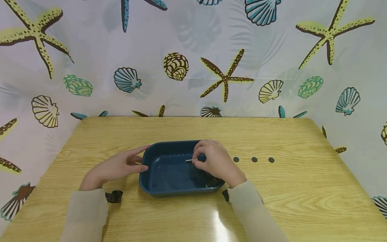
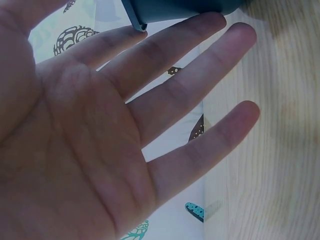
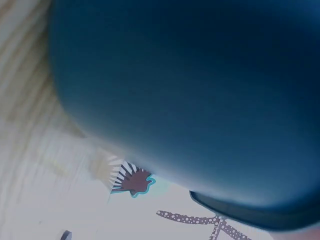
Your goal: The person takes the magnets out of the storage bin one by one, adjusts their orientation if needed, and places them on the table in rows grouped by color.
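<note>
Head view, left to right. Wooden table [image 1: 302, 208] fills the lower half of the frame; a backdrop [image 1: 90, 43] printed with starfish and shells stands behind it.

Left hand [image 1: 116, 166], left of centre: fingers straight and spread, fingertips touching the left rim of the blue tray [image 1: 169, 174]. It holds nothing. The left wrist view confirms this: open palm [image 2: 85, 150], fingers extended, two fingertips against the tray's edge [image 2: 170, 10] at the top of that frame.

Tray sits at frame centre, on the table, long side facing the viewer.

Right hand [image 1: 216, 161], just right of centre, is over the tray's right half, fingers curled, pinching a thin silvery item [image 1: 191, 160] whose tip points left above the tray floor. A small dark object [image 1: 202, 157] is at the fingertips; what it is cannot be told.

Right of the hand: three small dark discs [image 1: 254, 159] in a row on the table, apart from the tray.

Right wrist view: blurred blue tray surface [image 3: 200, 90], hand not seen.
</note>
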Demonstrator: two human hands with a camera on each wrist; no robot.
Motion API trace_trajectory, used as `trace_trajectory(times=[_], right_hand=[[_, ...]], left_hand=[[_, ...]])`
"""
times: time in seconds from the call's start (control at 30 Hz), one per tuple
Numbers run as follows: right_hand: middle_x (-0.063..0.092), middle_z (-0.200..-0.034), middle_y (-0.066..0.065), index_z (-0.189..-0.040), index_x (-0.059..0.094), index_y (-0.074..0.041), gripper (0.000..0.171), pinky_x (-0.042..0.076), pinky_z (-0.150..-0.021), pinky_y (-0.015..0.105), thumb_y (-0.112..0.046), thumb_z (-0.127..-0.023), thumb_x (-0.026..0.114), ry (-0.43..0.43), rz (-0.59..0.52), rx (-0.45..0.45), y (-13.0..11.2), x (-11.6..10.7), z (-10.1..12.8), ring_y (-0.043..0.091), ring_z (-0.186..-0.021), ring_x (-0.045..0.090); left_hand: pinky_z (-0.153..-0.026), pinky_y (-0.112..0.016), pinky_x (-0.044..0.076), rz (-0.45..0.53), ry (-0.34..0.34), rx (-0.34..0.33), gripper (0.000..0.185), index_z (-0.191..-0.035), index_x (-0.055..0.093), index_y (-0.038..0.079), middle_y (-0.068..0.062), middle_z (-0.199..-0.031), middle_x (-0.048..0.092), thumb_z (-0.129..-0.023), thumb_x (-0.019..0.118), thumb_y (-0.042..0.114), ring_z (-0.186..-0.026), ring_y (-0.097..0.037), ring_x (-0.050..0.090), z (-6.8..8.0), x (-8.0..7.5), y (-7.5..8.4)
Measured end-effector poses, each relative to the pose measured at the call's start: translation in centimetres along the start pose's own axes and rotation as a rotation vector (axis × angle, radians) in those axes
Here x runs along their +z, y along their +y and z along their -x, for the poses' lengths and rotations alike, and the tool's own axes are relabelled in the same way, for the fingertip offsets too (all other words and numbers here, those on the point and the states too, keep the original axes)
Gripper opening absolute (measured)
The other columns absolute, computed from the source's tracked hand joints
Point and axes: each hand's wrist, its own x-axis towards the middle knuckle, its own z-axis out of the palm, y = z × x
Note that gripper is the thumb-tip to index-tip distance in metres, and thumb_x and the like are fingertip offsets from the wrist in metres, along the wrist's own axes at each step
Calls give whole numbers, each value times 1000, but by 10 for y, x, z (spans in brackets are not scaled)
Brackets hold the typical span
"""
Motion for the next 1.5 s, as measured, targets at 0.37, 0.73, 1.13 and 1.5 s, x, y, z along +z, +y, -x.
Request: trace_trajectory(times=[0.37, 0.73, 1.13, 1.5], right_hand=[[71, -117, 1, -89, 77, -17, 7, 40, -118, 50, -23, -93, 79, 119, -9, -39, 6, -10, 1, 26, -118, 64], [70, -122, 2, -88, 77, -18, 8, 36, -120, 54, -24, -93, 79, 136, -40, 4, 12, -20, 5, 28, -125, 62], [71, -122, 4, -88, 77, -17, 6, 42, -115, 54, -21, -92, 80, 153, -105, 43, 23, -36, 13, 31, -125, 62], [69, -127, 7, -91, 78, -13, 6, 49, -109, 52, -18, -93, 78, 163, -167, 110, 40, -51, 20, 33, -128, 61]], left_hand=[[-104, -54, 52, 3, -3, -17, 86, -167, 17, 18, -29, -151, 51, -100, 67, 42, -138, -44, 55, 2, -1, 1], [-105, -55, 51, 3, -4, -18, 86, -167, 17, 18, -30, -151, 51, -101, 66, 42, -138, -44, 55, 1, -1, 2], [-103, -53, 53, -5, 1, -6, 86, -167, 17, 17, -30, -151, 51, -101, 66, 41, -138, -45, 54, 2, -1, 2], [-102, -53, 53, 2, 3, 6, 85, -167, 16, 15, -31, -151, 51, -102, 66, 38, -138, -46, 54, 1, 0, 2]])
